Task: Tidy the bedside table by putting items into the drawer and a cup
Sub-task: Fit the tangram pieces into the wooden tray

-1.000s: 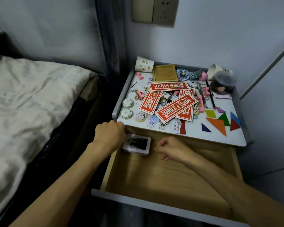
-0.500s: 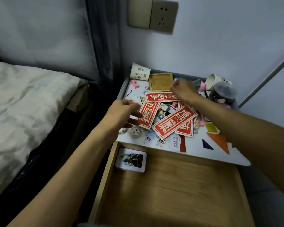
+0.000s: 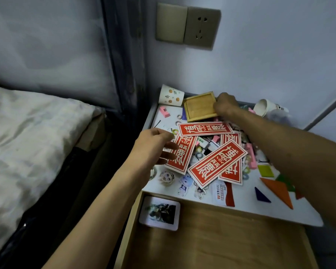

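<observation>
Gripping the wooden tray (image 3: 200,106) by its three-o'clock rim, the right hand (image 3: 225,105) curls its fingers at the bedside table's (image 3: 246,202) twelve o'clock. Stiff and probably light, the tray should lift from that rim. The left hand (image 3: 153,146), fingers loosely spread and empty, hovers at nine o'clock.

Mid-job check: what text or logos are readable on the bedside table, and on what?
"W": white-and-red card; its smaller print is blurred.
Red cards: large white stylised Chinese characters, not legible.
Small white item: green print, too small.
</observation>
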Demonstrator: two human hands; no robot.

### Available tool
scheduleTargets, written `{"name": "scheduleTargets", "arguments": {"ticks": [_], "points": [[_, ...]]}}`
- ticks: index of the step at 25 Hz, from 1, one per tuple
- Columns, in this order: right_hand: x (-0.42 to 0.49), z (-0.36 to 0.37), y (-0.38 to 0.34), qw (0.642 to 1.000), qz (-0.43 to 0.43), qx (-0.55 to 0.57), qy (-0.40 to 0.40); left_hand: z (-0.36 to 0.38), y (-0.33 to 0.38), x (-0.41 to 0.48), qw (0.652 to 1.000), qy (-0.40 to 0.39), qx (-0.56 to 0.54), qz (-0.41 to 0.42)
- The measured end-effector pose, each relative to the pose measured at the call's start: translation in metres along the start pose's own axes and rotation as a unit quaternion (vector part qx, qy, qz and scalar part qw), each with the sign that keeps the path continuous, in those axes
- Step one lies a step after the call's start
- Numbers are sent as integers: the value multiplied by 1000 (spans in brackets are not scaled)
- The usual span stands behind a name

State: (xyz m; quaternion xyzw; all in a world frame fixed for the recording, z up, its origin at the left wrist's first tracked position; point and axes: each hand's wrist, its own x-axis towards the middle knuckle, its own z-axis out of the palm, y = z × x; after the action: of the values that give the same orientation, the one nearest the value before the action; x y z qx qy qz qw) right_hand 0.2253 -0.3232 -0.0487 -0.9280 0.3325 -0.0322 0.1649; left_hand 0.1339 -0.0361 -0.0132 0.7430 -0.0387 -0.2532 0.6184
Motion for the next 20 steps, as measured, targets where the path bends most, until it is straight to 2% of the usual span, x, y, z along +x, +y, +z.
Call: {"name": "scheduleTargets", "arguments": {"ticks": [4,7,9,11,14,16,18,19,20], "points": [[-8,-37,5,997,-6,79,7,7,-3,-4,999,15,29,17],[-51,-71,20,979,-6,201,30,19,-5,-15,999,0,28,19],[-109,-82,36,944,-12,328,4,32,-9,-26,999,-28,11,12],[-172,-75,51,896,-11,439,-59,42,-15,-39,997,-69,-23,-2],[-251,-60,69,843,16,526,-111,59,-22,-61,991,-122,-50,-7],[-281,-50,77,817,44,561,-129,70,-28,-72,992,-113,-58,1],[-294,-44,82,820,42,550,-155,76,-34,-77,994,-81,-74,2],[-294,-43,88,842,28,511,-169,78,-36,-78,993,-69,-92,-7],[-288,-44,97,880,7,446,-164,79,-37,-79,991,-62,-117,-18]]}}
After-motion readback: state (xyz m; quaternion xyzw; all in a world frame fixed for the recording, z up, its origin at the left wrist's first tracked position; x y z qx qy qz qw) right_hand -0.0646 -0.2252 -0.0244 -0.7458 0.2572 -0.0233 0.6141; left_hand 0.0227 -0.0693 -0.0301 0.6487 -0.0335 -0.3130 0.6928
